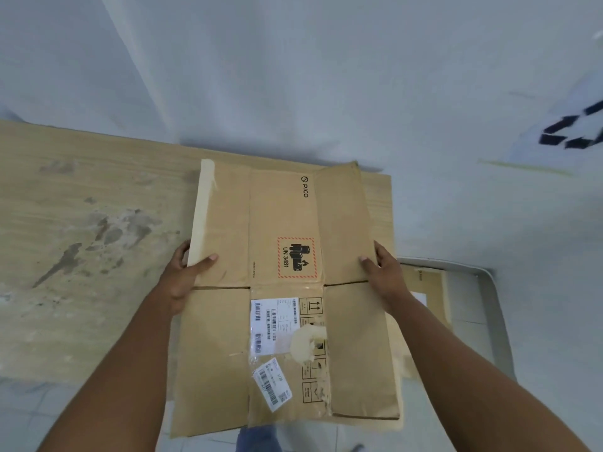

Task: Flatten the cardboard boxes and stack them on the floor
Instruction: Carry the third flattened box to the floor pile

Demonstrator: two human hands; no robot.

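The flattened cardboard box (284, 223) is being held flat in the middle of the view, above a wooden board (81, 190) that is stretching toward 9 o'clock. The left hand (182, 282) is gripping the box edge at 9 o'clock, with the thumb pressing on top and the fingers curling under. The right hand (388, 278) is pinching the opposite edge at 3 o'clock, thumb on top, other fingers hidden below. At 4 o'clock another cardboard piece (430, 288) is lying lower down, perhaps on the floor, but the view there is unclear.
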